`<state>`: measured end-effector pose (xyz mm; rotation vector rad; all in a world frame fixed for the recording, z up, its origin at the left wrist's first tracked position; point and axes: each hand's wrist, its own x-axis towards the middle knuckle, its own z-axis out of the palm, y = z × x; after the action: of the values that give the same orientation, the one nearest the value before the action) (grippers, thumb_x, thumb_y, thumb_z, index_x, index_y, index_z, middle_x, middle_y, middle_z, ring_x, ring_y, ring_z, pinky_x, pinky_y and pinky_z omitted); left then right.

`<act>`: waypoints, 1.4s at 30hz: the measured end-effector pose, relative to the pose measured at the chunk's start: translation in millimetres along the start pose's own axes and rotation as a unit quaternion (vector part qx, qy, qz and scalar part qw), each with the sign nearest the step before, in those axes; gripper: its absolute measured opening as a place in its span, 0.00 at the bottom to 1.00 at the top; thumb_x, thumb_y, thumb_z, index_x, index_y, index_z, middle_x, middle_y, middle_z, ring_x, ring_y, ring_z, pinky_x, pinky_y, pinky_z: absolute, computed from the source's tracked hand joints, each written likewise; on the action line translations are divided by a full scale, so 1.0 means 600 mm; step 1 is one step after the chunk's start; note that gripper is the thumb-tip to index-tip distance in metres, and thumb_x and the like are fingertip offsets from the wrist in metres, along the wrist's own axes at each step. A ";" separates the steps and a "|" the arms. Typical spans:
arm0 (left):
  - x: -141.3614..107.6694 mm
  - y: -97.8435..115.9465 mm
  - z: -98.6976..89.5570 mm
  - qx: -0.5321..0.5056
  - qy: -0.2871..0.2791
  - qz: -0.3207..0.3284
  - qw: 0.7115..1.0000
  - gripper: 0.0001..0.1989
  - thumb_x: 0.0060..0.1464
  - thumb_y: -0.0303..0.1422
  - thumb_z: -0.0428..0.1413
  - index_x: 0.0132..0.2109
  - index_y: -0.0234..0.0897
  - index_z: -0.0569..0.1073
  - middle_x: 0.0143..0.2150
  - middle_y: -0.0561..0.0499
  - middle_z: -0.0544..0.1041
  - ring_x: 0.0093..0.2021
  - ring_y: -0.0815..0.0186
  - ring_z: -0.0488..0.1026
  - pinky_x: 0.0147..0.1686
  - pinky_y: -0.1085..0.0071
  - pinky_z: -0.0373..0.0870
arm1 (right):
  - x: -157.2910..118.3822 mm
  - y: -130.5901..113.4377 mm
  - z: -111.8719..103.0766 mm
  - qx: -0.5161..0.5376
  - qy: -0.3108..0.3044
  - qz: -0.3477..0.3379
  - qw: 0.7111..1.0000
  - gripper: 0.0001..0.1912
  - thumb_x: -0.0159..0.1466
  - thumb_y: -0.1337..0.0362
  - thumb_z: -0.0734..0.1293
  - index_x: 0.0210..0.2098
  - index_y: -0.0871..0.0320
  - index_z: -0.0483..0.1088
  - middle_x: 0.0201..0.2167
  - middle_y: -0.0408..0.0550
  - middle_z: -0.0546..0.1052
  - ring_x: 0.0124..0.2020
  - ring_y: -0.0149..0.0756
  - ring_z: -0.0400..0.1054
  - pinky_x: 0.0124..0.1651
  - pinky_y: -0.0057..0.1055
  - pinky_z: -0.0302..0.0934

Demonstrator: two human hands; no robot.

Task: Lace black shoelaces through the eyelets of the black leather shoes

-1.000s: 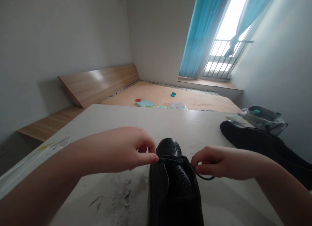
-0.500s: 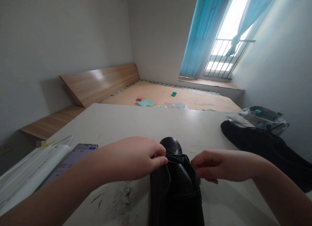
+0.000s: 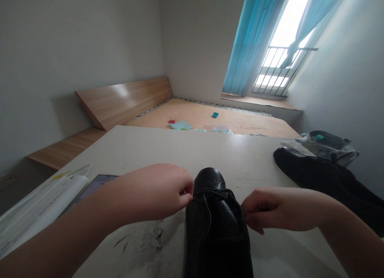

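A black leather shoe (image 3: 229,218) stands on the white table in front of me, its toe pointing away. A thin black shoelace (image 3: 214,191) crosses its upper below the toe cap. At the shoe's left side, my left hand (image 3: 168,192) is closed, thumb and forefinger pinched on the lace. My right hand (image 3: 267,209) is closed against the right side of the opening, fingertips pressed together at the lace there; the piece between them is mostly hidden.
Another black shoe (image 3: 318,176) lies at the right, beside a clear plastic bag (image 3: 336,146). On the left are a phone (image 3: 90,188), partly behind my forearm, and a white plastic package (image 3: 57,202). A bed (image 3: 192,110) with small packets lies beyond the table (image 3: 150,144).
My left hand has moved left, away from the middle of the shoe, drawing the lace across. My right hand has shifted slightly right and down.
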<state>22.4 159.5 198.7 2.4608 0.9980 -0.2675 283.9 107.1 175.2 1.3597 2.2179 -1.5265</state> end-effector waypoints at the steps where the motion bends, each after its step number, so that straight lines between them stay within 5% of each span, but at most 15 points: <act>1: 0.000 0.000 0.001 0.002 0.001 -0.001 1.000 0.16 0.58 0.39 0.46 0.30 0.40 0.74 0.23 0.53 0.74 0.22 0.67 0.66 0.21 0.70 0.52 | 0.000 0.000 0.001 -0.002 0.003 0.002 1.000 0.12 0.64 0.65 0.60 0.25 0.60 0.66 0.21 0.40 0.63 0.24 0.28 0.55 0.28 0.26 0.52; 8: 0.002 -0.001 0.003 0.034 0.031 0.008 0.999 0.14 0.57 0.38 0.46 0.31 0.43 0.75 0.28 0.54 0.77 0.26 0.66 0.69 0.24 0.70 0.54 | 0.007 -0.002 0.006 0.001 0.047 -0.040 0.998 0.13 0.67 0.61 0.60 0.31 0.61 0.71 0.26 0.43 0.69 0.29 0.30 0.61 0.34 0.27 0.56; 14: 0.001 0.006 0.007 0.039 0.038 0.023 0.998 0.13 0.56 0.37 0.48 0.29 0.41 0.74 0.25 0.53 0.75 0.23 0.67 0.65 0.22 0.70 0.51 | 0.014 -0.006 0.005 0.020 0.109 0.023 0.994 0.12 0.64 0.60 0.63 0.28 0.60 0.72 0.24 0.42 0.71 0.27 0.31 0.63 0.31 0.27 0.57; 22: -0.003 0.010 0.010 0.044 0.036 0.031 0.998 0.11 0.53 0.34 0.49 0.26 0.40 0.73 0.22 0.53 0.72 0.20 0.68 0.61 0.21 0.70 0.49 | -0.006 -0.011 0.019 -0.041 0.184 0.011 0.982 0.14 0.64 0.58 0.63 0.32 0.57 0.77 0.33 0.46 0.80 0.34 0.38 0.72 0.39 0.31 0.63; 31: 0.011 0.020 0.018 -0.019 0.061 0.024 0.998 0.08 0.54 0.34 0.51 0.29 0.40 0.71 0.27 0.53 0.74 0.27 0.66 0.68 0.24 0.70 0.55 | -0.004 -0.020 0.032 0.009 0.181 0.063 0.981 0.06 0.66 0.60 0.62 0.40 0.53 0.68 0.31 0.42 0.78 0.33 0.34 0.70 0.35 0.28 0.62; 42: 0.006 0.027 0.019 -0.039 0.023 0.039 0.998 0.07 0.58 0.33 0.45 0.40 0.44 0.66 0.31 0.54 0.74 0.28 0.64 0.68 0.24 0.70 0.57 | -0.008 -0.020 0.048 0.061 0.142 0.000 0.988 0.10 0.72 0.57 0.51 0.49 0.52 0.56 0.28 0.40 0.66 0.25 0.29 0.61 0.27 0.24 0.61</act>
<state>36.1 146.2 193.2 2.4377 0.9105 -0.1448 267.5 80.3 172.5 1.7105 2.3121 -1.5776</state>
